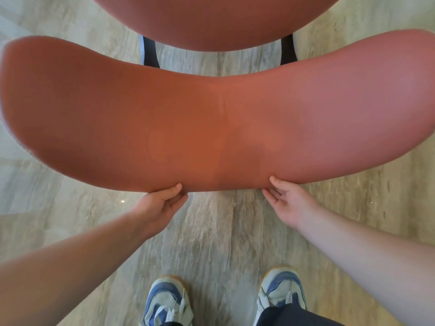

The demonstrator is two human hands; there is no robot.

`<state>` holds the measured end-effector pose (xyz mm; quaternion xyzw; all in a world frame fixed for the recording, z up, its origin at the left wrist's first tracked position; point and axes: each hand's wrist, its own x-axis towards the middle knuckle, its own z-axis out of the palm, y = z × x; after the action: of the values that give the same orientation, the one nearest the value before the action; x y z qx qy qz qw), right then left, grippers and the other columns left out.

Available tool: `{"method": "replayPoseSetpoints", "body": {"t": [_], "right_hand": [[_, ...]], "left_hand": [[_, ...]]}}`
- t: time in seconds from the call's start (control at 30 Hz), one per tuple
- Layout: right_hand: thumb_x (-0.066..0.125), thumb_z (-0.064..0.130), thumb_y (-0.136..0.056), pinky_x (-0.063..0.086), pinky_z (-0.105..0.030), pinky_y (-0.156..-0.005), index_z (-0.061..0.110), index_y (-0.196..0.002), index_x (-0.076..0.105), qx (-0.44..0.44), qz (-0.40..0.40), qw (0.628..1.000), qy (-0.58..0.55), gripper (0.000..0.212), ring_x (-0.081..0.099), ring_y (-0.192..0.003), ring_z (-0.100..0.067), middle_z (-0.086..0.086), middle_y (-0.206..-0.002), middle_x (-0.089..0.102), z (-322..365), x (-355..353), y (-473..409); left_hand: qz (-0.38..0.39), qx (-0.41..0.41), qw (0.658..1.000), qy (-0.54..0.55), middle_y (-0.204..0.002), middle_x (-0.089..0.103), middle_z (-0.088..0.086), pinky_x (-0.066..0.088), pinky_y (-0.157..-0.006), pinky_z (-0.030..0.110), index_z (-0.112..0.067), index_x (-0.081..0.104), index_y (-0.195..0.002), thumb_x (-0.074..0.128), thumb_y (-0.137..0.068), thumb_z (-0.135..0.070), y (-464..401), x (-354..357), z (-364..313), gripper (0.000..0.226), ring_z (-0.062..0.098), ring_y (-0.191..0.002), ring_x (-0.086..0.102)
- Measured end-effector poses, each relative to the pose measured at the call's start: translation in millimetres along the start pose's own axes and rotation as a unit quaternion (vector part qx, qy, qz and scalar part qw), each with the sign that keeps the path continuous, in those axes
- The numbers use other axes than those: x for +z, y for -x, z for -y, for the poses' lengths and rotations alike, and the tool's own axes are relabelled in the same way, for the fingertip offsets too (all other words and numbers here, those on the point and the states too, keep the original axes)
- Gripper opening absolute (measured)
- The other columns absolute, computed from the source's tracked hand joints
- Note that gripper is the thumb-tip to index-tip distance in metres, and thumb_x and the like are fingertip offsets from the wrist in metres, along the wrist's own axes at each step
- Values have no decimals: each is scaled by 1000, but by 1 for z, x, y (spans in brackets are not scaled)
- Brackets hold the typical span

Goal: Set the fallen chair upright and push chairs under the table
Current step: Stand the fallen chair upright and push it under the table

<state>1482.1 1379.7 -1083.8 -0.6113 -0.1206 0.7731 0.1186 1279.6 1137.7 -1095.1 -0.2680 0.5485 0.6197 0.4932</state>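
Observation:
A terracotta upholstered chair stands upright right in front of me. Its wide curved backrest [211,118] fills the middle of the view, and its round seat [211,22] shows above. Two black posts [150,52] join seat and backrest. My left hand [162,203] grips the backrest's near edge left of centre, thumb on top and fingers underneath. My right hand [287,201] holds the same edge right of centre in the same way. No table is in view.
Pale wood-grain floor [223,231] lies all around. My two feet in blue and white sneakers [167,302] stand at the bottom, just behind the chair.

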Motion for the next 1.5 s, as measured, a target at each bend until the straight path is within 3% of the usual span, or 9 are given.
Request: {"method": "replayPoseSetpoints", "body": {"t": [0.27,0.4,0.57,0.8,0.9,0.97,1.07,1.27,1.5], "right_hand": [[72,3,-88,61,-29,-75,9,-131,58,-27,2,998,61,46,68,-108,-19,-10,-124,71,49,40,98],[73,10,-90,58,-30,-86,16,-121,61,-52,2,993,103,34,67,-109,-19,-9,-130,69,93,80,168],[74,17,-91,58,-30,-84,22,-119,62,-85,-9,986,141,32,68,-109,-19,-6,-130,69,158,149,247],[72,23,-92,65,-42,-70,20,-127,58,-132,19,980,148,38,69,-106,-25,-6,-127,68,247,248,323],[72,24,-91,65,-49,-71,21,-127,55,-171,33,976,134,40,65,-113,-26,-4,-130,64,282,289,337],[72,27,-92,64,-50,-70,23,-127,54,-195,39,972,126,40,62,-118,-25,-2,-133,61,305,319,344],[71,33,-92,64,-51,-69,20,-130,48,-205,31,972,114,46,61,-121,-27,-3,-136,58,337,363,348],[63,37,-97,63,-50,-69,29,-136,45,-222,63,965,121,45,66,-117,-30,-2,-138,59,407,443,351],[67,35,-93,61,-50,-65,35,-129,53,-202,92,974,45,39,66,-114,-32,-5,-131,65,462,514,338]], "left_hand": [[11,53,996,-66,-116,83,2,65,-80,28,-11,65,-126,79,-84,-13,85,30,-60,44,21,-109,79],[-17,78,994,-76,-118,82,-2,62,-90,33,-15,65,-122,69,-100,-11,146,69,-113,22,18,-109,78],[-46,110,992,-44,-135,71,6,55,-103,42,-10,57,-138,62,-106,-12,220,139,-193,32,23,-120,70],[-96,203,973,-55,-134,70,8,62,-91,36,-7,58,-136,62,-107,-22,282,228,-303,33,26,-120,70],[-110,262,956,-77,-116,71,5,63,-76,23,-14,60,-113,64,-106,-26,289,259,-343,15,20,-106,74],[-111,287,948,-79,-106,69,4,63,-79,25,-16,57,-107,67,-103,-29,292,280,-370,17,15,-92,75],[-88,294,951,-45,-93,65,0,60,-81,26,-17,53,-103,69,-102,-31,290,307,-413,21,10,-78,71],[25,253,967,-4,-135,68,10,65,-86,48,-14,52,-132,66,-101,-39,279,361,-509,42,32,-124,70],[82,221,971,43,-141,67,10,66,-78,50,-22,52,-136,70,-96,-42,266,407,-587,49,32,-112,77]]}}
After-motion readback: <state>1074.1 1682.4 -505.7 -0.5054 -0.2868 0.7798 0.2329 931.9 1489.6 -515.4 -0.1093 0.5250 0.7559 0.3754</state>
